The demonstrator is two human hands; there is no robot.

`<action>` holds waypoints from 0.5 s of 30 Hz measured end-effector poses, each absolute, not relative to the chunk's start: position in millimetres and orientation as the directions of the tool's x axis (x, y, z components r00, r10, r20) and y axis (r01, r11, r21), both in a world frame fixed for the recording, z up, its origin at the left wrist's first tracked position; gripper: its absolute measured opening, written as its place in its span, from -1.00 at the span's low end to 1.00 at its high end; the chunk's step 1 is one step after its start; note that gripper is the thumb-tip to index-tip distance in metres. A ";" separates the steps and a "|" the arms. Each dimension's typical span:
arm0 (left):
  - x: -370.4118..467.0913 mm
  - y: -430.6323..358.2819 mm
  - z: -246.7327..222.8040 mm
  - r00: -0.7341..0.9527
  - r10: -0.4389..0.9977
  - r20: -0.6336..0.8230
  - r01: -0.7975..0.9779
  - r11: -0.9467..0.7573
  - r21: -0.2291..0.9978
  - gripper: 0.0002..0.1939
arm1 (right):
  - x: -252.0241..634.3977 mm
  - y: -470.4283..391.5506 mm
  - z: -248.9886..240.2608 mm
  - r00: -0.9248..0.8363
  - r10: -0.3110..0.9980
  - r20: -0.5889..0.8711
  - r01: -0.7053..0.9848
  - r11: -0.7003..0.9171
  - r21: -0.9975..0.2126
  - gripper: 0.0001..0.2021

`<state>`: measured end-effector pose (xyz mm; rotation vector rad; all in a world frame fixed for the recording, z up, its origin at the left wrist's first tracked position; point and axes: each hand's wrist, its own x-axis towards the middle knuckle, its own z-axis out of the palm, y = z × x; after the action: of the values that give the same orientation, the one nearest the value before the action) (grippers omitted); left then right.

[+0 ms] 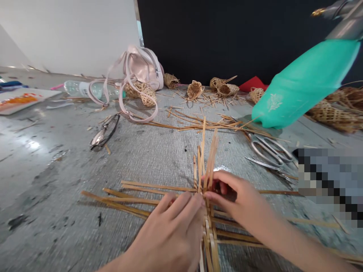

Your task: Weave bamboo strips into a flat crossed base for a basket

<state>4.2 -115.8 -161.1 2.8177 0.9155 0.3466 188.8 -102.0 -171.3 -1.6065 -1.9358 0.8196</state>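
Observation:
Flat bamboo strips cross each other in a partly woven piece on the table, directly below me. My left hand lies over the left side of the weave, its fingers bent, held together and pressing on the crossing. With thumb and fingers, my right hand pinches upright bamboo strips at the far end of the piece. More bamboo strips stick out to the left from under my left hand, and others run right beneath my right forearm. My left palm hides part of the weave.
Scissors and a pointed metal tool lie to the right, near a blurred-out object. A green spray bottle stands behind them. Glasses, a pink bag, a plastic bottle, loose strips and small woven baskets lie farther back.

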 end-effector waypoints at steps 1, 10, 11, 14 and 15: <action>3.4 -116.6 -161.0 0.775 0.604 0.184 0.566 -0.794 0.223 -0.66 | 188.6 -98.0 -168.7 -0.210 0.977 -0.040 0.682 0.117 -0.722 -0.91; 4.7 -117.5 -169.6 0.746 0.632 0.209 0.574 -0.770 0.277 -0.66 | 188.5 -95.8 -165.0 -0.277 0.960 0.037 0.718 0.233 -0.656 -0.89; 5.2 -117.4 -169.5 0.741 0.634 0.222 0.574 -0.769 0.283 -0.66 | 187.8 -96.7 -165.4 -0.290 0.955 0.058 0.724 0.259 -0.639 -0.89; 6.5 -117.4 -163.5 0.754 0.635 0.167 0.587 -0.766 0.261 -0.64 | 184.6 -96.0 -165.8 -0.296 0.955 0.029 0.749 0.251 -0.613 -0.91; 6.9 -117.6 -160.1 0.761 0.635 0.136 0.593 -0.765 0.252 -0.63 | 183.4 -94.9 -165.7 -0.286 0.958 0.011 0.754 0.232 -0.615 -0.91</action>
<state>6.9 -117.6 -160.1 2.7630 0.9743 0.3170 183.4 -94.9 -165.7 -1.5766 -2.1251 0.7205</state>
